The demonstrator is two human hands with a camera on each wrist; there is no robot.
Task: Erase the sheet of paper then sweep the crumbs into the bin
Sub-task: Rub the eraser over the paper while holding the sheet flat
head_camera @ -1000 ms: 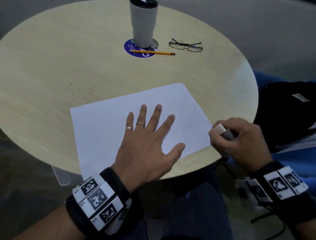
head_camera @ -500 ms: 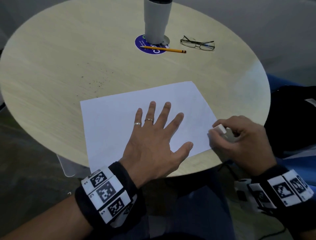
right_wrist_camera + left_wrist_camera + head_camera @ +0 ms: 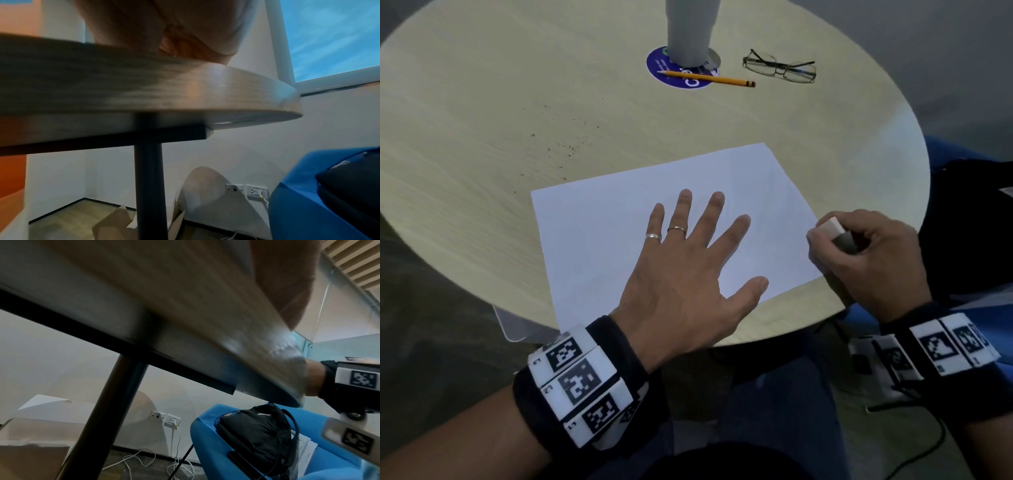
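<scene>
A white sheet of paper [image 3: 599, 236] lies on the round wooden table [image 3: 482, 102], near its front edge. My left hand [image 3: 688, 260] lies flat on the sheet with fingers spread, pressing it down. At the sheet's right edge my right hand [image 3: 866, 253] grips a white eraser [image 3: 832, 228] between thumb and fingers. Dark eraser crumbs [image 3: 565, 145] are scattered on the table beyond the sheet's far left corner. Both wrist views look from below the table edge [image 3: 226, 91] and show only part of each hand.
A grey tumbler [image 3: 690, 31] stands on a blue round coaster [image 3: 681, 72] at the back, with a yellow pencil [image 3: 709, 78] and glasses [image 3: 779, 70] beside it. A black backpack [image 3: 257, 434] sits on a blue seat [image 3: 216, 459] to the right. A clear bin corner [image 3: 510, 325] shows under the table's left front.
My right hand with the eraser has shifted slightly along the sheet's right edge. The left hand stays flat on the paper. The camera has moved closer.
</scene>
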